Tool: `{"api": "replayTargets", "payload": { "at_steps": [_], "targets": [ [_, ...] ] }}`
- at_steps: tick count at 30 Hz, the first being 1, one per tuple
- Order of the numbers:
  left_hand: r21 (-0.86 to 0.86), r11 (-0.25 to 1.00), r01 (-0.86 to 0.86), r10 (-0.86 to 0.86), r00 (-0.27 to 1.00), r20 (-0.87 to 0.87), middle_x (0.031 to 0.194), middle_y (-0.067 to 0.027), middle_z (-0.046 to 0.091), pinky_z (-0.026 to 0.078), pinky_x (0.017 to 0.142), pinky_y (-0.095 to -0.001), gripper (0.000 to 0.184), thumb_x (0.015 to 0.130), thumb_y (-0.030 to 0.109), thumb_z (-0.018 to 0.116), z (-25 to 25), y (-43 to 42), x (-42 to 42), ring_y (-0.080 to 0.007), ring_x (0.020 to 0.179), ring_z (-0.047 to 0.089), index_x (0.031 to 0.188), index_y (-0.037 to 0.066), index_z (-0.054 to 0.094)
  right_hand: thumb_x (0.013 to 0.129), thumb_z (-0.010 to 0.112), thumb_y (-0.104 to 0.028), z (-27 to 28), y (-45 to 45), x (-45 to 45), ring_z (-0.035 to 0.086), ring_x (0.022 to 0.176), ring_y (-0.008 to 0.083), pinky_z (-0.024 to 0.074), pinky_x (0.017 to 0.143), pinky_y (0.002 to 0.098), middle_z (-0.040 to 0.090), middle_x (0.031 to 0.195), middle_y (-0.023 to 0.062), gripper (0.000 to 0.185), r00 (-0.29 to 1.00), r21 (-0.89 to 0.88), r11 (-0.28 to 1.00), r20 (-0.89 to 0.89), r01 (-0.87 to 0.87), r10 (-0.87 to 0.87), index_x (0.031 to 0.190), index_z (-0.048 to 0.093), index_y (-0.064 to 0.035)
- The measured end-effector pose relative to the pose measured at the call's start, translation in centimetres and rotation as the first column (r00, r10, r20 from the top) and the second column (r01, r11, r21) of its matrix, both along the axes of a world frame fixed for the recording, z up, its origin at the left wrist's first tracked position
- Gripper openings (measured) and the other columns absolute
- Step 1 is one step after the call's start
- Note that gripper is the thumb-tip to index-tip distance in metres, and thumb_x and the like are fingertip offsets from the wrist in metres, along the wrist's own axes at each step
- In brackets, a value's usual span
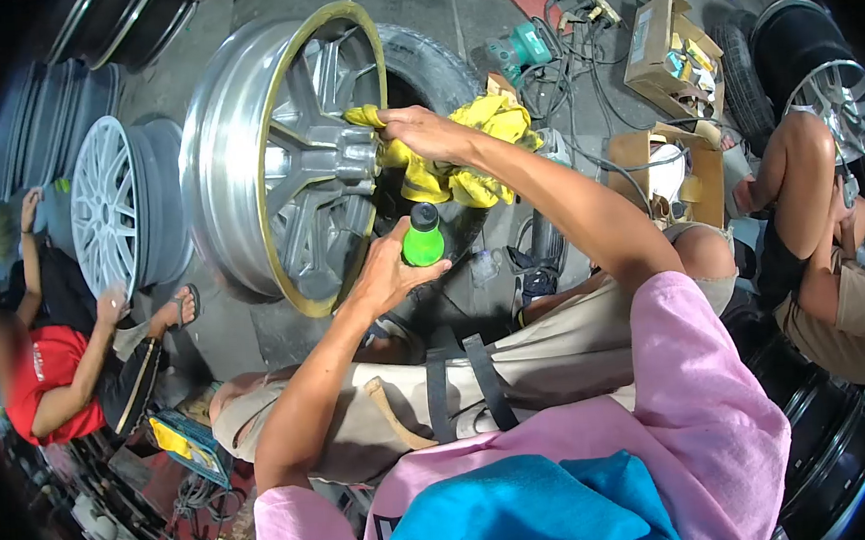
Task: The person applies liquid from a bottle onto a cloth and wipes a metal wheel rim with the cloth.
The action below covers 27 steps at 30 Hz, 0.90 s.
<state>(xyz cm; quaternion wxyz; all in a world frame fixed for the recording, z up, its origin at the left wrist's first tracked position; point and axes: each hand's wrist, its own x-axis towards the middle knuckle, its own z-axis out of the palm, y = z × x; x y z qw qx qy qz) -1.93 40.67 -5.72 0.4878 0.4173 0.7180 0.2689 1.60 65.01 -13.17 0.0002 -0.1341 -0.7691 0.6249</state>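
A polished alloy wheel rim (289, 160) with thick spokes and a yellowish outer lip stands upright in front of me. My left hand (383, 273) is closed around a bright green bottle (423, 246) with a black cap, close to the rim's lower spokes. Up by the spokes, my right hand (421, 133) grips a yellow cloth (488, 131). One end of it pokes out past the fingertips near the hub, and the rest hangs in a bunch below the wrist. Whether the cloth touches the metal there is hard to tell.
A tyre (428, 65) lies behind the rim. Beyond are a teal power tool (520, 51), tangled cables and cardboard boxes (649, 42). At left, a person in red (53, 372) sits by a white wheel (107, 207). Another person (825, 293) sits at right beside wheels.
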Motion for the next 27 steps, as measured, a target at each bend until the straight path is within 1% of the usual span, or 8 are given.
{"api": "replayTargets", "payload": {
  "at_steps": [4, 11, 13, 15, 16, 20, 23, 27],
  "targets": [
    [0.027, 0.999, 0.018, -0.017, 0.999, -0.029, 0.111, -0.0266, 0.072, 0.053, 0.094, -0.0486, 0.068, 0.079, 0.036, 0.091, -0.6, 0.0, 0.3, -0.0432, 0.104, 0.071, 0.124, -0.004, 0.059, 0.103, 0.046, -0.020, -1.0, -2.5, 1.6, 0.064, 0.114, 0.0225, 0.0472, 0.104, 0.0353, 0.071, 0.124, 0.0150, 0.046, 0.970, -0.158, 0.957, 0.061, 0.242, -0.235, 0.139, 0.060, 0.0057],
    [-0.034, 0.999, 0.039, -0.036, 0.996, 0.076, 0.113, -0.0250, 0.072, 0.053, 0.094, -0.0477, 0.066, 0.080, 0.034, 0.091, 0.4, 0.0, 0.7, -0.0419, 0.105, 0.071, 0.126, -0.002, 0.059, 0.102, 0.047, -0.019, -1.1, -1.3, 0.6, 0.060, 0.109, 0.0154, 0.0467, 0.100, 0.0316, 0.070, 0.113, 0.0128, 0.044, 0.991, -0.124, 0.984, 0.025, 0.131, -0.129, 0.134, 0.063, 0.0069],
    [-0.022, 0.997, 0.073, -0.071, 0.996, 0.061, 0.113, -0.0238, 0.072, 0.053, 0.095, -0.0470, 0.068, 0.080, 0.033, 0.091, 0.3, -0.1, 0.8, -0.0410, 0.104, 0.071, 0.130, 0.000, 0.059, 0.102, 0.047, -0.019, -1.1, -1.5, 0.2, 0.065, 0.114, 0.0198, 0.0471, 0.104, 0.0348, 0.072, 0.119, 0.0172, 0.045, 0.992, -0.111, 0.987, 0.061, 0.114, -0.108, 0.137, 0.062, 0.0047],
    [-0.017, 0.998, 0.062, -0.061, 0.996, 0.060, 0.112, -0.0226, 0.073, 0.053, 0.095, -0.0465, 0.068, 0.080, 0.033, 0.091, 0.4, -0.2, 0.9, -0.0404, 0.103, 0.071, 0.132, 0.002, 0.058, 0.102, 0.046, -0.020, -1.5, -2.3, 0.0, 0.067, 0.125, 0.0284, 0.0459, 0.111, 0.0390, 0.071, 0.130, 0.0212, 0.048, 0.961, 0.013, 0.970, -0.144, 0.242, -0.238, 0.143, 0.060, 0.0017],
    [-0.013, 0.999, 0.046, -0.045, 0.997, 0.060, 0.112, -0.0214, 0.074, 0.054, 0.095, -0.0460, 0.069, 0.081, 0.033, 0.091, 0.5, -0.3, 1.0, -0.0398, 0.102, 0.071, 0.134, 0.003, 0.058, 0.102, 0.043, -0.022, -1.9, -1.5, -0.7, 0.062, 0.134, 0.0371, 0.0440, 0.117, 0.0422, 0.067, 0.138, 0.0243, 0.051, 0.985, 0.067, 0.987, -0.102, 0.148, -0.141, 0.147, 0.057, -0.0003],
    [-0.051, 0.998, 0.027, -0.024, 0.998, 0.063, 0.112, -0.0178, 0.074, 0.055, 0.094, -0.0450, 0.071, 0.080, 0.033, 0.091, 0.8, -0.1, 1.1, -0.0339, 0.099, 0.071, 0.136, 0.004, 0.058, 0.102, 0.041, -0.023, 0.4, -0.8, -0.5, 0.062, 0.133, 0.0399, 0.0450, 0.116, 0.0424, 0.067, 0.136, 0.0274, 0.053, 0.986, 0.207, 0.970, -0.135, 0.126, -0.099, 0.147, 0.057, 0.0005],
    [-0.086, 0.995, 0.051, -0.045, 0.997, 0.063, 0.113, -0.0167, 0.074, 0.054, 0.095, -0.0444, 0.072, 0.080, 0.033, 0.092, 1.1, 0.1, 1.0, -0.0323, 0.099, 0.070, 0.136, 0.004, 0.059, 0.100, 0.044, -0.023, 0.5, -0.9, -0.4, 0.067, 0.121, 0.0384, 0.0493, 0.105, 0.0434, 0.070, 0.126, 0.0288, 0.052, 0.993, 0.050, 0.994, -0.064, 0.099, -0.096, 0.143, 0.059, 0.0020],
    [-0.077, 0.995, 0.071, -0.068, 0.997, 0.042, 0.112, -0.0159, 0.074, 0.054, 0.096, -0.0436, 0.072, 0.079, 0.032, 0.093, 1.3, 0.7, 1.2, -0.0301, 0.100, 0.070, 0.135, 0.004, 0.059, 0.099, 0.050, -0.025, 1.5, 0.2, 1.0, 0.067, 0.101, 0.0230, 0.0494, 0.089, 0.0398, 0.074, 0.105, 0.0201, 0.048, 0.996, -0.054, 0.995, 0.024, 0.083, -0.082, 0.139, 0.063, -0.0018]
  ]
}}
